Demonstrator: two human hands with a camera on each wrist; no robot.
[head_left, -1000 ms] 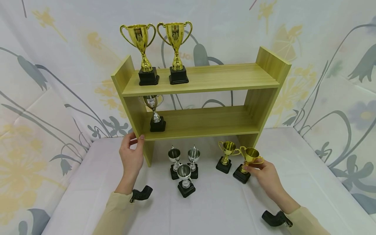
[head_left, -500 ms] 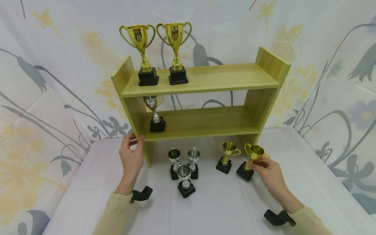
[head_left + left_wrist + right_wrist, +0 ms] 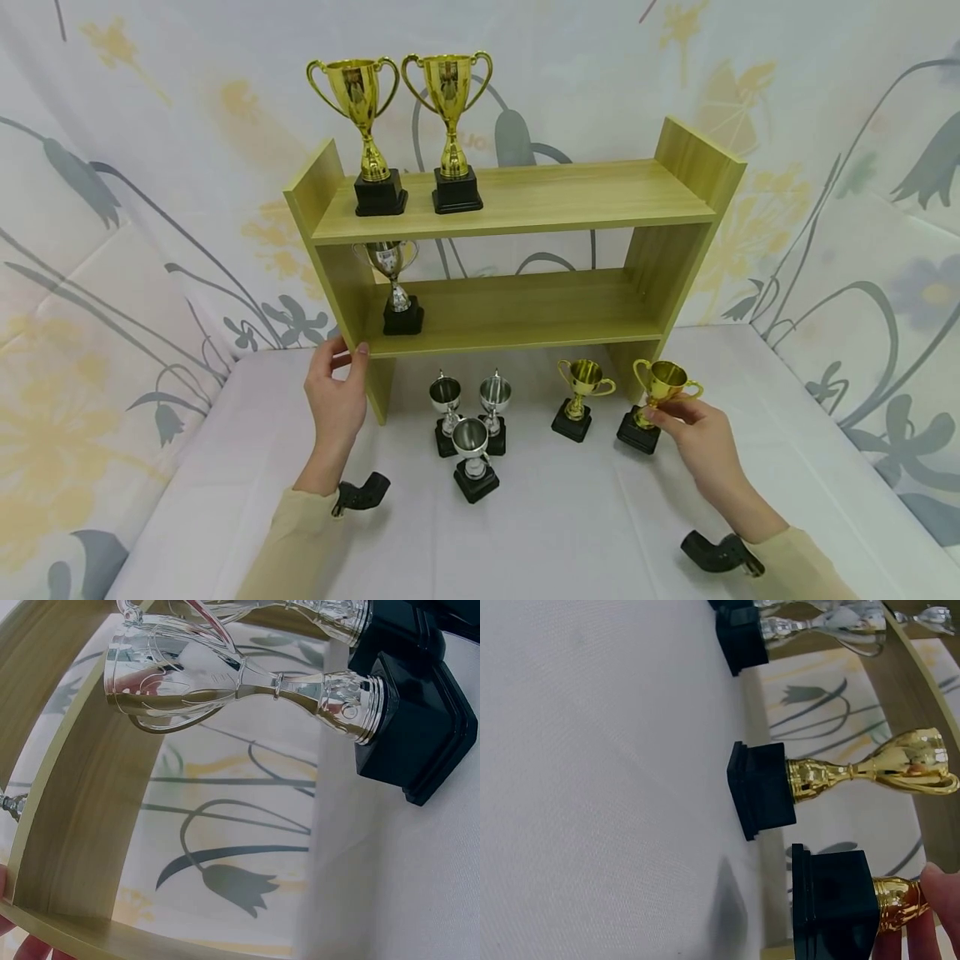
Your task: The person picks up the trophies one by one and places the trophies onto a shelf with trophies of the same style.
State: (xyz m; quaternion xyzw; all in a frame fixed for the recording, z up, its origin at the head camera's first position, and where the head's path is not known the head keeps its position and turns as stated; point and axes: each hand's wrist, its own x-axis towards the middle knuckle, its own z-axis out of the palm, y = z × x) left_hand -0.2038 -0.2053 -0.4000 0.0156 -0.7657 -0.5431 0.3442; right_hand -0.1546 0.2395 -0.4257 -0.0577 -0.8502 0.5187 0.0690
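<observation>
right hand (image 3: 701,433) | fingers (image 3: 660,412) pinch gold trophy (image 3: 654,396) stem

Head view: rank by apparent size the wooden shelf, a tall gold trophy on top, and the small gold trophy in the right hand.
1. wooden shelf
2. tall gold trophy
3. small gold trophy, pinched by the right hand

The small one sits nearer the camera yet looks smaller, so the order seems safe.

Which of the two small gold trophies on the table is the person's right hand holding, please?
The rightmost small gold trophy, pinched at its stem by the right hand; the other small gold trophy stands untouched, left of it.
</observation>
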